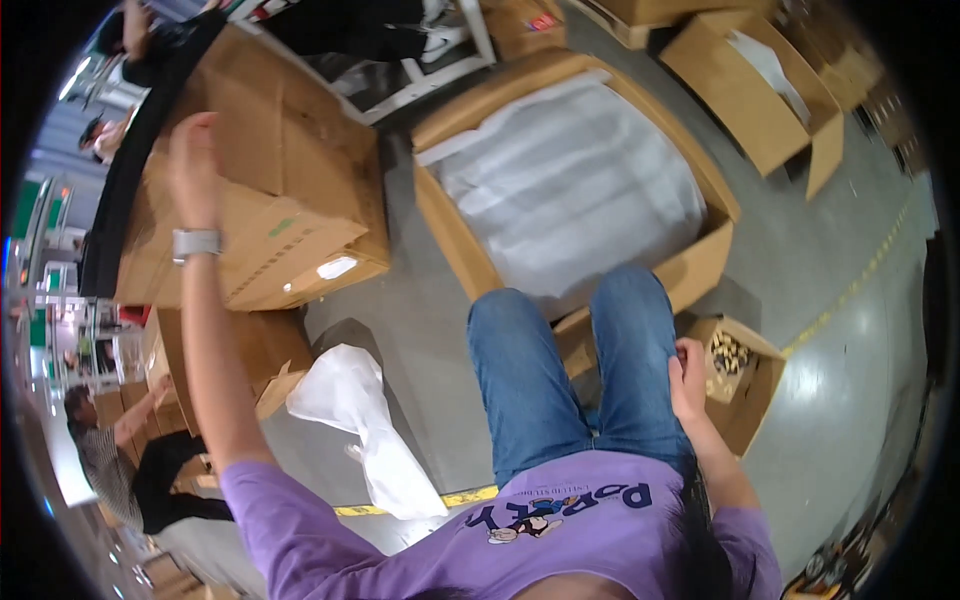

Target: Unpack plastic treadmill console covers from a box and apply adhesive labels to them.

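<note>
Several cartons (pixel 325 190), grey floor (pixel 835 395), left hand (pixel 192 160) raised, right hand (pixel 686 383) low (fingers' closure unclear)

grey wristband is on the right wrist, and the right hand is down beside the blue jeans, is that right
Not quite: the head view shows the grey wristband on the wrist of the left hand. The right hand is indeed down beside the blue jeans.
</note>
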Action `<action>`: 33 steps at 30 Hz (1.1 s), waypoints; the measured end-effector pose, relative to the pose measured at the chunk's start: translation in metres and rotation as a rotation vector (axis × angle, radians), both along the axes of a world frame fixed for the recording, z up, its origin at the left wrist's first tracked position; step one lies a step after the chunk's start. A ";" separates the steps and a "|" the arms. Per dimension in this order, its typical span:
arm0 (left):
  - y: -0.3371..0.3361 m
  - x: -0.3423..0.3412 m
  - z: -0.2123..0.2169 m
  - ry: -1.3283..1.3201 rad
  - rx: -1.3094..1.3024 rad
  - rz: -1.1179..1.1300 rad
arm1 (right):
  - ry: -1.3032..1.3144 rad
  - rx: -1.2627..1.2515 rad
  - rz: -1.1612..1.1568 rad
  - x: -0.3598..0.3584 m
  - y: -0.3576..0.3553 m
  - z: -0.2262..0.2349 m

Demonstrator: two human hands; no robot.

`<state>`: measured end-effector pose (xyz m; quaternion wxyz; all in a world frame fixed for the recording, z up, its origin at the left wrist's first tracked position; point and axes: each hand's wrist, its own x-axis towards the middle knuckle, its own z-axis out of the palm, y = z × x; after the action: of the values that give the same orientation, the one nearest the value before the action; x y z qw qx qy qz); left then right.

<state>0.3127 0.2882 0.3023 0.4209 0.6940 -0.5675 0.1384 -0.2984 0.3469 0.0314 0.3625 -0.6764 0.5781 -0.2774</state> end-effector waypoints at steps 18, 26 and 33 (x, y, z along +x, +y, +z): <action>-0.060 -0.371 -0.433 -0.373 1.258 -0.736 | -0.218 0.192 -0.116 -0.039 -0.005 -0.026; -0.060 -0.303 -0.224 0.952 0.332 -0.421 | -0.044 -0.333 0.014 0.029 -0.125 0.010; 0.005 -0.331 -0.129 0.926 0.302 -0.501 | -0.584 0.284 0.986 0.170 -0.131 -0.010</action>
<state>-0.0185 0.2929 0.1736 0.5424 0.5786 -0.4844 -0.3692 -0.1282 0.2159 0.0217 0.6797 -0.7058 0.1029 -0.1708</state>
